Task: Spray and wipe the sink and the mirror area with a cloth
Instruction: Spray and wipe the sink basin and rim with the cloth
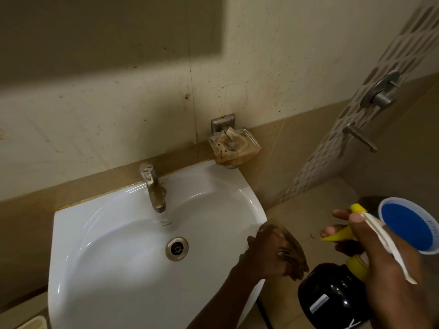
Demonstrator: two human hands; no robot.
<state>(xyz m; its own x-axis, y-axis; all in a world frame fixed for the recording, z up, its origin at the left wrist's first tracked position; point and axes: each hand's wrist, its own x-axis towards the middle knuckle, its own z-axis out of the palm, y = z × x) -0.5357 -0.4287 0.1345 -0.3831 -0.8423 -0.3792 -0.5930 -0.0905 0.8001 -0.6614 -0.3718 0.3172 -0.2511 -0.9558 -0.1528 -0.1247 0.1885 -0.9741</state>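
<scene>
A white wall-hung sink (99,245) fills the lower left, with a metal tap (153,188) at its back and a round drain (177,248) in the bowl. My left hand (268,255) grips a brownish cloth (291,248) at the sink's right rim. To the right of the sink, my right hand (380,260) holds a black spray bottle (330,295) with a yellow and white trigger head (356,224), my fingers curled round the trigger. No mirror is in view.
A metal soap holder (234,144) with a stained brown wrapper hangs on the wall above the sink's right corner. A blue bucket (408,224) stands on the floor at right. Shower valve fittings (382,91) stick out of the right wall.
</scene>
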